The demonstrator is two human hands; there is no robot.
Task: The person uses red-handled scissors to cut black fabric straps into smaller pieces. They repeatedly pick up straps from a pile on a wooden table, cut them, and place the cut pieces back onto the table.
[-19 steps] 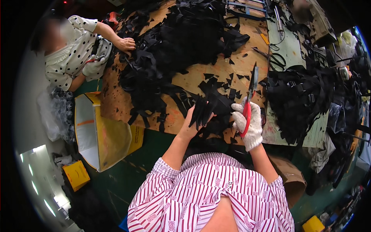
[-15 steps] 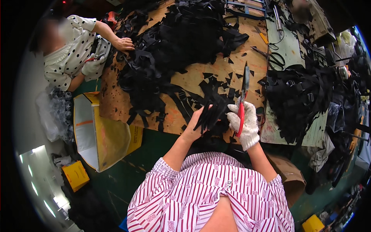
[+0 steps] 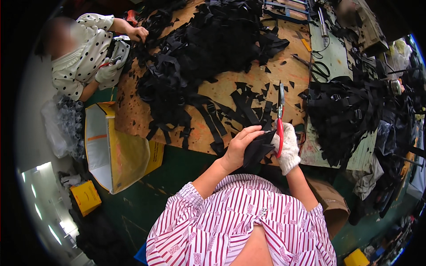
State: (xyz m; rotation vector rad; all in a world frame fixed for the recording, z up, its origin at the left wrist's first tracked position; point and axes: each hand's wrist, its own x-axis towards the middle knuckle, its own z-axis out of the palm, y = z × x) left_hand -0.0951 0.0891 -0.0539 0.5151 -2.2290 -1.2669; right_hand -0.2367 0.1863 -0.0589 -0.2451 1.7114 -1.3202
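Note:
My left hand (image 3: 238, 150) is bare and closed around a bundle of black fabric strips (image 3: 257, 151) at the table's near edge. My right hand (image 3: 288, 150), in a white knit glove, grips red-handled scissors (image 3: 280, 127) whose blades point away from me and look closed. Its fingers are close against the right side of the bundle, and whether they also touch the strips cannot be made out. Just beyond both hands, more black strips and small triangular offcuts (image 3: 241, 85) lie scattered on the wooden table (image 3: 213, 94).
A big heap of black fabric (image 3: 213, 44) covers the table's far left. To the right lie black-handled scissors (image 3: 318, 68) and a pile of black straps with buckles (image 3: 346, 115). A yellow-and-white bag (image 3: 117, 155) stands at front left. Another person (image 3: 84, 57) works at far left.
My left hand has turned and drawn the bundle nearer, so its ends now point toward me. The right hand with the scissors came slightly closer. The other person's bare hand moved away along the heap.

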